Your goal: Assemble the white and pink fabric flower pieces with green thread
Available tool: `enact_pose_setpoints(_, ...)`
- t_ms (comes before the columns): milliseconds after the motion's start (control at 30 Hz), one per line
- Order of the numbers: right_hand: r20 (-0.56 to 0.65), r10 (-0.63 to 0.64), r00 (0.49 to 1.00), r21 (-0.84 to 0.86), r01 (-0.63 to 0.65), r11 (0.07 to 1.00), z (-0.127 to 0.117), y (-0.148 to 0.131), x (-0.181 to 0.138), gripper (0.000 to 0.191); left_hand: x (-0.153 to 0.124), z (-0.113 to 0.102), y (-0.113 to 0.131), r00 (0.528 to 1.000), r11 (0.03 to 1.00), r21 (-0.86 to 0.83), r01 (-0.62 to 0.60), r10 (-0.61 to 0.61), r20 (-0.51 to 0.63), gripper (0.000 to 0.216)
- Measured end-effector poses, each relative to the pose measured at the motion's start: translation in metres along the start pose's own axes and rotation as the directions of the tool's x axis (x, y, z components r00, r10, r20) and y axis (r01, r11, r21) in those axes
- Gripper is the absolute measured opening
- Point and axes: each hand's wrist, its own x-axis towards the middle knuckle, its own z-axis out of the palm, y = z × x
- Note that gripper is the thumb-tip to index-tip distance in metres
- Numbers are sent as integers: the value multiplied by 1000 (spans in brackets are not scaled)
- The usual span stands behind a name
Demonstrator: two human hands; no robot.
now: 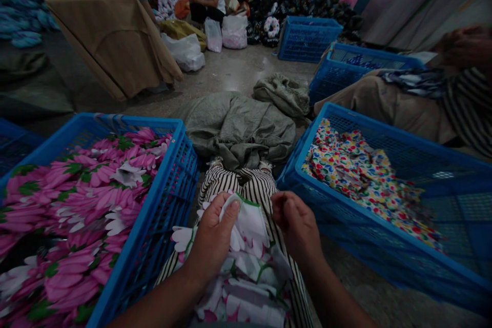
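Down on the black-and-white striped cloth (240,187), the left hand (212,236) is pinching a fold of white floral fabric (249,279) between thumb and fingers, while the right hand (295,228) is curling its fingers closed just beside that fabric, apart from the left. Whether it's gripping something fine, I cannot tell! The fabric is lying across the stripes, right between both hands. On the left, a blue plastic crate (163,205) is holding heaped pink-petalled cloth (77,200); on the right, a second blue crate (307,164) is carrying multicoloured spotted cloth (357,184). Further out, a grey-green sack (234,128) is sprawling across the concrete floor (238,69), and a co-worker's hand (465,46) is hovering at far right.
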Motion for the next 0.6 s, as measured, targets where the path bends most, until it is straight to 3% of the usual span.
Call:
enact_pose_setpoints(100,7,173,985,223,-170,960,4,5,-1,34,0,1,-2,1000,999,-38,4,-4,-8,20)
enact_pose_setpoints(200,155,237,959,168,-262,950,8,11,-7,31,-1,3,-1,999,997,-64,33,-32,25,17)
enact_pose_setpoints(267,146,221,964,181,-246,952,8,14,-8,23,-1,2,0,995,999,-37,31,-28,93,14)
enact_pose_setpoints(300,112,189,976,207,-209,956,8,15,-8,21,-1,1,0,992,1000,5,-16,15,128,10)
enact_pose_setpoints(367,53,108,993,246,-118,962,5,15,-4,18,0,-3,0,959,963,117,-244,221,177,4)
enact_pose_setpoints(400,53,87,995,257,-98,961,4,14,-1,17,2,-6,0,908,898,175,-403,370,194,12)
enact_pose_setpoints(467,81,115,990,301,-134,944,2,12,3,18,6,-13,0,727,680,260,-686,643,239,24)
enact_pose_setpoints(533,94,182,979,381,-205,902,2,11,5,19,10,-20,1,553,476,295,-828,777,300,30)
enact_pose_setpoints(600,107,227,968,445,-251,859,4,12,4,22,14,-24,2,473,379,310,-872,816,332,31)
